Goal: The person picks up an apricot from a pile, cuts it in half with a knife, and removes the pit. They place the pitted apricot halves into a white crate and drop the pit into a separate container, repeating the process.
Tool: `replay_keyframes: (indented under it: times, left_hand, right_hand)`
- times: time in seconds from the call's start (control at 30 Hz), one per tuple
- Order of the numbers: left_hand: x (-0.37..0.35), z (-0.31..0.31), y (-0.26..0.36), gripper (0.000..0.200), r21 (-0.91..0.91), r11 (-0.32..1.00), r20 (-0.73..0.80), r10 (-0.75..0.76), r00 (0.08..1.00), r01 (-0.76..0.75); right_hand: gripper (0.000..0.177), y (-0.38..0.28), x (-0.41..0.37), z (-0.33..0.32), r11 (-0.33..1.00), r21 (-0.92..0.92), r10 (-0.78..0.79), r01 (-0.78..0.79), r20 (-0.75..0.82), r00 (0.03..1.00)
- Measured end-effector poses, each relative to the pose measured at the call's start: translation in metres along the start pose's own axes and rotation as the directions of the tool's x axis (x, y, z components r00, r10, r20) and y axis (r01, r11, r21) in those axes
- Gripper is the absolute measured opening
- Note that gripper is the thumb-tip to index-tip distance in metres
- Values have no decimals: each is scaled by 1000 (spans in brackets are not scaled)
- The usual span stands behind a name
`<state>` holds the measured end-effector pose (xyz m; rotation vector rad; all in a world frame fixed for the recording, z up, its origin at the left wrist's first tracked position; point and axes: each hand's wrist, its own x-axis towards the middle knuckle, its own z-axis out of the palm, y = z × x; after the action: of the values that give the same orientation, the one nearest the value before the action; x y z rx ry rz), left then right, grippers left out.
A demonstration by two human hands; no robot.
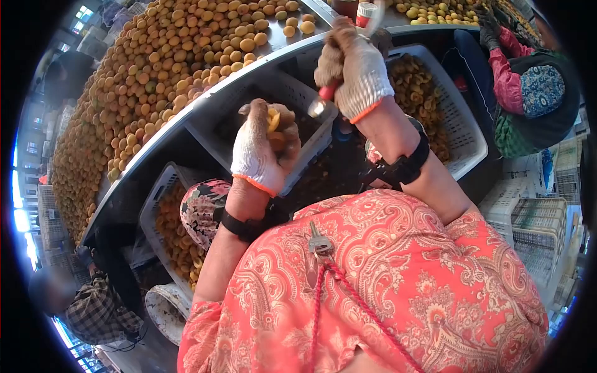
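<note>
Some fruit is being cupped in the half-curled left hand, whose fingers are possibly being endangered by slips of the tool clenched nearby in the right hand.

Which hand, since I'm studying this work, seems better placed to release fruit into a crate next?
Probably the left: the left hand holds fruit close to a crate, while the right hand is occupied with a red-handled tool.
</note>
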<state>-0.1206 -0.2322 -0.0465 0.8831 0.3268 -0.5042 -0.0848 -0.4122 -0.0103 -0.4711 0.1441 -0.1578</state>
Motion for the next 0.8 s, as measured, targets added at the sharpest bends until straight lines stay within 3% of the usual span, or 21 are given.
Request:
replay_keyframes:
  times: [0.03, 0.07, 0.1, 0.17, 0.23, 0.33, 0.43, 0.5, 0.53, 0.57, 0.67, 0.7, 0.73, 0.77, 0.8]
  left_hand:
    - [-2, 0, 2, 33, -45, 998, 1, -46, 999, 45]
    - [-5, 3, 1, 46, -5, 1000, -29, -5, 1000, 4]
    - [-9, 7, 3, 46, -9, 1000, -29, -2, 1000, 2]
    - [-16, 12, 7, 52, 81, 997, -104, 19, 994, -11]
    - [-18, 11, 11, 58, 162, 987, -35, 24, 999, -18]
    - [-27, 19, 13, 57, 119, 992, -143, 64, 988, -47]
    - [-38, 12, 16, 50, 187, 980, -16, 74, 997, -70]
    - [-41, 4, 21, 40, 323, 945, 90, 17, 996, -45]
    - [-43, -1, 22, 32, 285, 951, 200, 60, 978, -116]
    - [-39, -8, 18, 30, 303, 928, 239, 146, 960, -217]
    - [-57, -4, 37, 29, 393, 872, 200, 228, 953, -291]
    - [-61, -13, 49, 28, 430, 847, 192, 252, 948, -312]
    - [-65, -20, 57, 28, 451, 825, 80, 343, 936, -340]
    - [-68, -34, 67, 25, 485, 788, 54, 406, 912, -379]
    - [-70, -54, 76, 23, 518, 779, -53, 442, 895, -354]
  right_hand:
    - [20, -2, -12, 5, 925, -379, 21, -19, 0, 1000]
    - [16, -4, -20, 7, 710, -703, 40, -33, -6, 999]
    - [20, 0, -22, -1, 583, -811, 97, 50, 131, 987]
    - [21, 16, -27, -10, 390, -841, 119, 374, 449, 885]
    - [26, 23, -36, -9, 236, -884, 253, 404, 458, 852]
    - [24, 25, -40, -7, 152, -871, 256, 467, 491, 833]
    - [17, 31, -42, -8, 86, -839, 170, 538, 544, 821]
    - [13, 38, -44, -4, -80, -721, 40, 689, 688, 725]
    - [13, 43, -44, -4, -128, -699, 11, 704, 709, 705]
    - [14, 47, -45, -3, -155, -689, -19, 708, 718, 695]
    - [18, 52, -43, -2, -116, -714, -118, 691, 700, 704]
    - [23, 51, -41, -4, 52, -811, -85, 583, 578, 812]
    - [27, 51, -39, -8, 218, -872, -22, 439, 445, 895]
    - [27, 49, -35, -12, 227, -868, -30, 442, 448, 894]
    - [32, 46, -32, -17, 203, -934, 72, 294, 314, 947]
